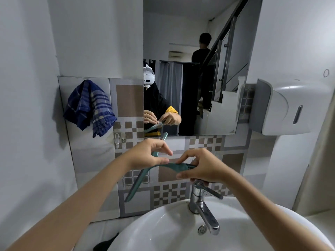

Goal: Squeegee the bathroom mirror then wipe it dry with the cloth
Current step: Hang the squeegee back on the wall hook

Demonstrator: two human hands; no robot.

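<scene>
A teal squeegee point(139, 180) is held over the basin, its long blade slanting from lower left up toward the mirror's bottom edge. My right hand point(201, 169) grips its handle just above the tap. My left hand point(148, 154) pinches the squeegee near the blade with thumb and fingers. The mirror point(195, 51) hangs on the wall straight ahead and reflects both hands. A blue checked cloth point(90, 107) hangs from a hook on the tiled wall, left of the mirror.
A white basin point(163, 230) with a chrome tap point(203, 205) sits directly below my hands. A white dispenser point(290, 105) juts from the right wall. A small clear hook point(117, 140) sticks to the tiles. The mirror reflects another person by a staircase.
</scene>
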